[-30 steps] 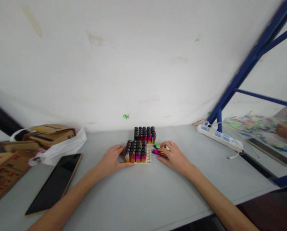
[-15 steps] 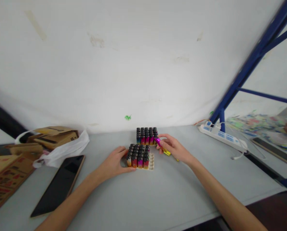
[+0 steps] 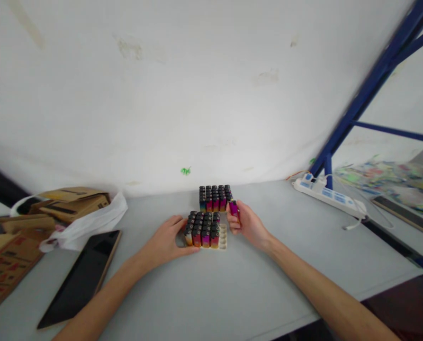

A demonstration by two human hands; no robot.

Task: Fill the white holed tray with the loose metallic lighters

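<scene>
A white tray near the middle of the grey table holds several upright lighters with black tops and pink-to-yellow bodies; its right column stands bare. My left hand rests flat against the tray's left side. My right hand holds a magenta lighter upright, just right of the tray. A second, full block of lighters stands behind the tray, close to the wall.
A dark tablet lies at the left, by cardboard boxes and a white plastic bag. A white power strip lies at the right beside a blue metal frame. Beyond it lie colourful sheets and another dark tablet.
My right hand picked a magenta lighter off the table, lifted it, and has now brought it upright next to the tray's right side. My left hand stayed at the tray.
</scene>
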